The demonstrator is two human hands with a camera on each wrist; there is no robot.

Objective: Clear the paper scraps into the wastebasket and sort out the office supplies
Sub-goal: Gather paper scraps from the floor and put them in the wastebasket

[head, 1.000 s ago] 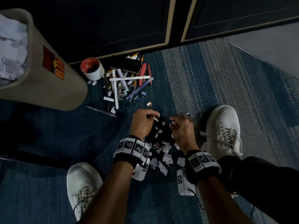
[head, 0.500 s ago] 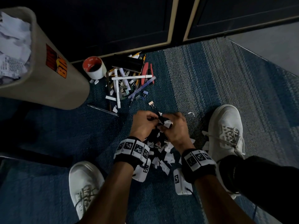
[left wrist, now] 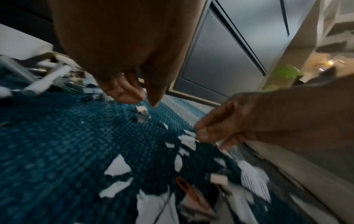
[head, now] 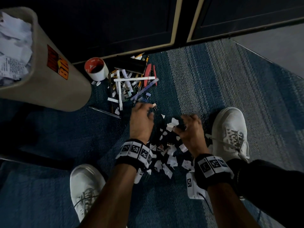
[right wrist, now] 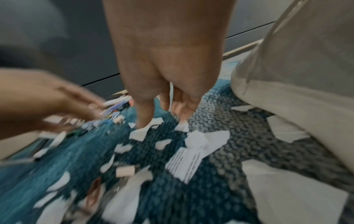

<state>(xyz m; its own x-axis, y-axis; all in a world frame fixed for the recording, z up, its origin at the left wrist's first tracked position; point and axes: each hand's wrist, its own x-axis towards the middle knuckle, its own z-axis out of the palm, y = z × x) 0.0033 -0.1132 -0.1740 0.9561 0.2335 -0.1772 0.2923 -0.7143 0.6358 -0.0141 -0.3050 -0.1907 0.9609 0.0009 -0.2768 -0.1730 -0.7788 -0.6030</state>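
Torn white paper scraps (head: 166,162) litter the blue carpet between my feet. My left hand (head: 141,119) reaches forward; in the left wrist view its fingertips (left wrist: 153,100) hang just above a small binder clip (left wrist: 141,112) and hold nothing. My right hand (head: 189,129) is lower right, fingers pointing down, one fingertip (right wrist: 142,122) touching a scrap (right wrist: 151,122) on the carpet. A pile of pens, markers and clips (head: 131,83) lies ahead. The beige wastebasket (head: 49,89) at the upper left is full of crumpled paper.
A roll of tape (head: 96,69) stands between wastebasket and supplies. Dark cabinet doors (head: 115,22) close off the far side. My white shoes (head: 230,130) (head: 85,186) flank the scraps. A small pink eraser-like piece (right wrist: 125,172) and an orange loop (left wrist: 184,188) lie among them.
Both hands met over the scraps half a second ago; now they are apart. The left hand has moved forward to the binder clip, the right hand has gone right and down onto the scraps.
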